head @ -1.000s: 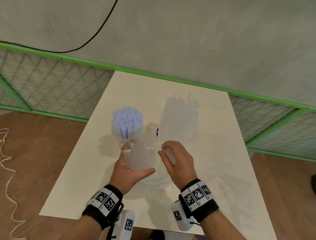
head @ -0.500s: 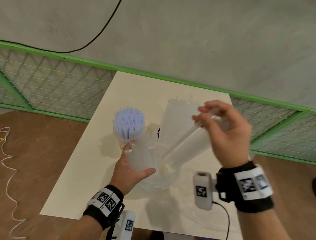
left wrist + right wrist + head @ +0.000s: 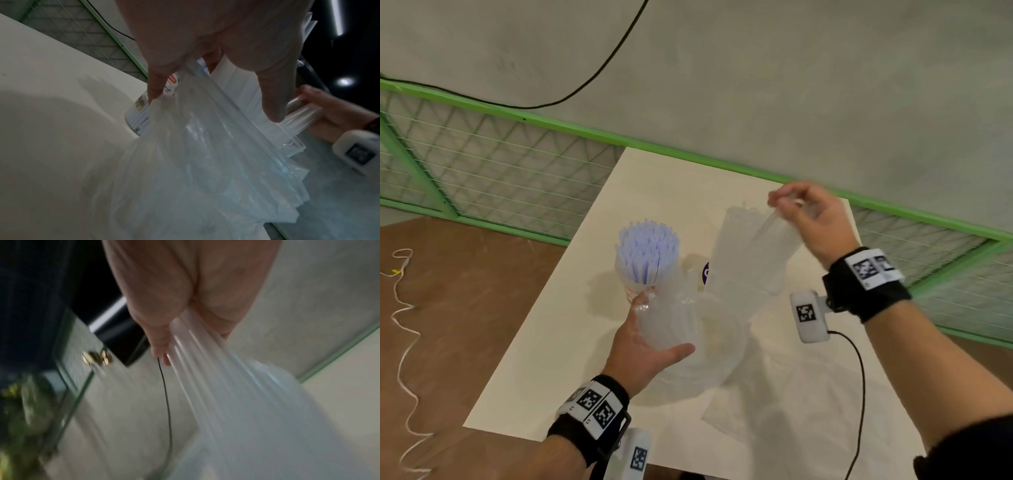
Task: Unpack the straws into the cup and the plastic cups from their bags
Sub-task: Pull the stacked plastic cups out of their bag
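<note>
Your left hand (image 3: 645, 346) is low over the table (image 3: 558, 342), thumb and fingers curled round a bunched clear plastic bag (image 3: 671, 322); the left wrist view shows the film gathered under your fingertips (image 3: 273, 113) and hanging down in loose folds. Your right hand (image 3: 815, 222) is raised, up and to the right of your left, fingers curled and pinching the top end of a clear stack of plastic cups (image 3: 774, 253). The stack slants down from your right hand toward the bag in your left; its lower end sits at the bag's mouth, and whether it is fully out I cannot tell. The right wrist view is blurred but shows the clear ribbed plastic running out from under your fingers (image 3: 160, 344). Just beyond your left fingertips stands the cup (image 3: 631, 291) packed with upright pale blue straws (image 3: 647, 246), touching or nearly touching the bag. Behind the held stack, under your right hand, a second bagged stack of clear cups (image 3: 736, 240) stands upright on the table. More flat clear film (image 3: 774, 394) lies on the table to the right of your left wrist. A black cable (image 3: 859, 377) hangs from the unit on your right wrist.
</note>
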Motion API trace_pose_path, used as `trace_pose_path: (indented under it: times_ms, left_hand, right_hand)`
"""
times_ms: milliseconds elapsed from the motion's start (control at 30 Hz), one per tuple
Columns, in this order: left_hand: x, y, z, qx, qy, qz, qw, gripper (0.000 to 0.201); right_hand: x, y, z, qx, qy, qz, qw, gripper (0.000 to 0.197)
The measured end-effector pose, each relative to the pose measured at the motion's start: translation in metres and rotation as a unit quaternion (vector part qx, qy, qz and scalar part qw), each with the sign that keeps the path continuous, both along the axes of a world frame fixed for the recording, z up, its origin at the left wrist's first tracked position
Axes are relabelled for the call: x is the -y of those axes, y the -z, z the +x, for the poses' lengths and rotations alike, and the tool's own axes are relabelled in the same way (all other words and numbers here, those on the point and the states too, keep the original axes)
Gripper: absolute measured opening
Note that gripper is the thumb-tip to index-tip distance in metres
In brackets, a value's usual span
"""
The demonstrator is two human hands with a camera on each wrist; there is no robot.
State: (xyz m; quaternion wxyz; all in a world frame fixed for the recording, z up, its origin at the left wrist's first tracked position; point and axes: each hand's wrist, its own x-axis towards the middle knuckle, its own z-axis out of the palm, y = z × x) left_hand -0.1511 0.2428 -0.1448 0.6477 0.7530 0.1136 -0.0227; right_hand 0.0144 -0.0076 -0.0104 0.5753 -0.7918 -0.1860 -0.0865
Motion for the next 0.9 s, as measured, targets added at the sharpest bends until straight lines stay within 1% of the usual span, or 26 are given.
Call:
trace_pose_path:
  times_ms: [33,67,100,133,200,233,267,333,433,500,533,600,633,667,700,767,800,867,900]
  left_hand:
    - [-0.001,0.001,0.000,-0.003,0.000,0.001,1.000,0.101]
    - [-0.001,0.000,0.000,-0.006,0.001,0.000,1.000,0.099]
    - [-0.001,0.001,0.000,-0.010,0.001,-0.002,1.000,0.098]
    - [-0.001,0.001,-0.001,-0.012,0.001,-0.007,1.000,0.096]
    - [0.000,0.000,-0.001,-0.012,0.002,-0.015,1.000,0.092]
    - [0.000,0.000,-0.001,-0.009,0.003,-0.018,1.000,0.091]
    - [0.001,0.001,-0.001,-0.006,0.003,-0.020,1.000,0.090]
    - [0.001,0.001,-0.001,-0.002,0.004,-0.021,1.000,0.090]
    - [0.001,0.001,0.000,-0.002,0.002,-0.023,1.000,0.091]
    - [0.002,-0.001,0.001,-0.001,0.001,-0.025,1.000,0.092]
    - [0.002,-0.001,0.001,0.001,0.000,-0.027,1.000,0.092]
    - [0.003,-0.001,0.001,0.001,0.002,-0.034,0.999,0.091]
    - [0.003,-0.001,0.001,-0.001,0.002,-0.036,0.999,0.090]
    - [0.003,-0.001,0.001,-0.001,0.000,-0.037,0.999,0.090]
    - [0.003,-0.001,0.001,-0.002,0.000,-0.037,0.999,0.089]
    - [0.003,-0.002,0.001,-0.003,-0.001,-0.027,1.000,0.090]
    - [0.002,-0.002,0.000,-0.003,-0.001,-0.020,1.000,0.090]
    - [0.002,-0.002,0.000,-0.004,-0.001,-0.018,1.000,0.090]
    - [0.002,-0.003,0.000,-0.005,0.001,-0.021,1.000,0.091]
  right_hand:
    - [0.000,0.013,0.002,0.003,-0.006,-0.077,0.997,0.012]
    - [0.002,0.025,0.005,0.012,-0.007,-0.154,0.988,0.010]
    - [0.004,0.033,0.006,0.029,-0.007,-0.223,0.974,0.008]
    - [0.006,0.039,0.009,0.057,-0.008,-0.284,0.957,0.009]
    - [0.008,0.044,0.016,0.122,-0.009,-0.397,0.910,0.032]
    - [0.009,0.044,0.019,0.130,-0.007,-0.445,0.886,0.044]
    - [0.008,0.043,0.021,0.127,-0.007,-0.484,0.866,0.054]
    - [0.004,0.041,0.023,0.107,-0.023,-0.542,0.833,0.067]
    - [0.002,0.041,0.025,0.083,-0.080,-0.587,0.802,0.078]
    - [0.003,0.035,0.029,0.053,-0.114,-0.599,0.790,0.092]
    - [0.003,0.031,0.031,0.037,-0.120,-0.592,0.796,0.097]
    - [0.004,0.021,0.034,0.007,-0.104,-0.540,0.835,0.095]
    - [0.005,0.017,0.035,0.003,-0.089,-0.514,0.853,0.089]
    - [0.004,0.014,0.035,0.013,-0.073,-0.498,0.864,0.081]
    - [0.004,0.013,0.035,0.032,-0.058,-0.494,0.867,0.072]
    - [0.002,0.015,0.033,0.058,-0.042,-0.506,0.860,0.059]
    - [0.000,0.018,0.031,0.054,-0.051,-0.526,0.847,0.058]
    - [-0.004,0.028,0.026,0.037,-0.096,-0.567,0.817,0.067]
    - [-0.005,0.033,0.023,0.036,-0.113,-0.574,0.810,0.074]
